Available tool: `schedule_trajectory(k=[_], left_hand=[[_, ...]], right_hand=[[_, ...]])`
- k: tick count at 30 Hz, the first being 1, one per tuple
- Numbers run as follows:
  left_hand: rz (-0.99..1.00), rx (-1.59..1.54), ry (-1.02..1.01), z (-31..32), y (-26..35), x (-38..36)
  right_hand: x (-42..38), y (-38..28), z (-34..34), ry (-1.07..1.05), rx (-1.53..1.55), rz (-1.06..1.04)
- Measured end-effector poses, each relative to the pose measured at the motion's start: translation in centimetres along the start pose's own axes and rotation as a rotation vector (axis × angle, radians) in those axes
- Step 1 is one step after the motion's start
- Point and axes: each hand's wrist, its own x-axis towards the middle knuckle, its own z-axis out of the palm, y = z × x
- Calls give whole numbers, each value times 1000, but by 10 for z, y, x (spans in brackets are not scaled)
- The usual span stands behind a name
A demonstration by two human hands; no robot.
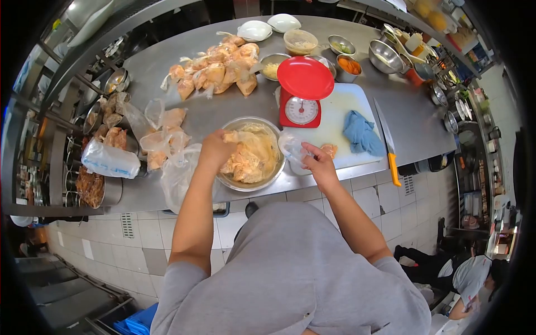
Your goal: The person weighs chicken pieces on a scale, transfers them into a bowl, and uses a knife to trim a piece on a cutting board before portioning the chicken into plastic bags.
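Note:
A steel bowl (272, 180) holds raw, marinated chicken pieces (249, 153) in a yellowish coating. My left hand (218, 149) reaches over the bowl's left side, its fingers curled round some of the chicken; the fingertips are partly hidden. Just right of the bowl, my right hand (319, 165) pinches a clear plastic bag (291, 147) by its edge. Behind that bag stands a red kitchen scale (301, 111) with a round red pan. A small piece of chicken (330, 149) lies on the white cutting board (335, 106), beside my right fingers.
Knotted bags of chicken (215, 70) are piled at the back left, with more bags (166, 139) nearer. A blue cloth (362, 134) rests on the board; a yellow-handled knife (388, 137) lies alongside, its handle over the table edge. Another person (469, 279) is at lower right.

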Motion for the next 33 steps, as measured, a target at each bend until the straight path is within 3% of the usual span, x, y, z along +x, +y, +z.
schedule_trajectory(k=[1,3,6,10,12,13,15,16,18,21,24,27,29,30,31,32,33], left_hand=[[0,-2,0,11,-4,3],[86,475,16,44,-26,14],[-48,512,102,73,-36,24],[43,396,0,39,-44,43],[-203,-284,-227,14,-44,45],[-198,-275,-230,-1,-37,41],[-146,-701,-413,-30,-18,25],[-142,-693,-422,-42,-15,23],[-72,-1080,-539,-62,-9,18],[90,-1313,-550,-76,18,1],[114,-1487,-608,-70,43,-14],[73,-1325,-643,-42,47,-12],[-180,-920,-681,-20,13,11],[-179,-926,-672,-14,12,7],[-310,-966,-727,-5,13,-2],[-444,-1001,-783,2,13,-7],[-444,-1004,-782,3,10,-8]], right_hand=[[0,-1,0,0,-2,0],[1,-4,3,26,14,0],[-1,-8,3,24,4,-9],[-12,-18,-7,9,-50,-162],[-15,-26,-8,58,-41,-250],[-17,-31,-8,65,-34,-252],[-19,-40,-9,25,4,-242],[-15,-37,-10,35,9,-244],[-4,-29,-9,-75,-99,-236],[4,-37,8,-167,-227,-206],[2,-69,40,-237,-408,-150],[9,-78,68,-330,-365,-145],[14,-79,80,-390,-355,-184],[16,-79,84,-440,-343,-216],[17,-75,83,-447,-346,-216],[16,-71,80,-452,-525,-382],[16,-67,78,-453,-705,-549]])
